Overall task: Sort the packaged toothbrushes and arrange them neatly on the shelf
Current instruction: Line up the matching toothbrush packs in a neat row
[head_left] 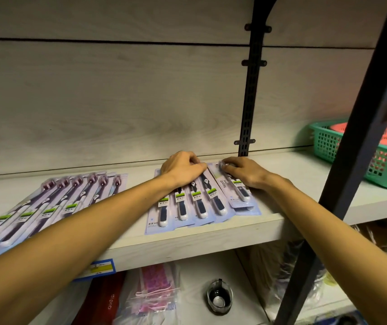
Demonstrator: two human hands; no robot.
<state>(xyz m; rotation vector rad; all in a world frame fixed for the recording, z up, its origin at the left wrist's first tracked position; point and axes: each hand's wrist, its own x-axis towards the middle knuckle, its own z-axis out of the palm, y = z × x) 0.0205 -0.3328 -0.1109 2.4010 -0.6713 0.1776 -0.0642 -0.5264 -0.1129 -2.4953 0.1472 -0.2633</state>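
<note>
Two groups of packaged toothbrushes lie flat on the pale wooden shelf (211,233). On the left is a fanned row of maroon-headed toothbrush packs (47,205). In the middle is an overlapping row of navy-handled toothbrush packs (194,205). My left hand (183,168) rests palm down on the far ends of the navy packs, fingers curled. My right hand (246,172) presses its fingertips on the top of the rightmost pack (237,193), which lies slanted over the others. Both hands cover the brush heads of that row.
A black slotted upright (251,102) runs up the back wall behind my hands. A black frame post (356,160) crosses the right foreground. A green basket (352,156) with a red one inside stands at the right. Below are a glass jar (219,299) and bagged goods (150,294).
</note>
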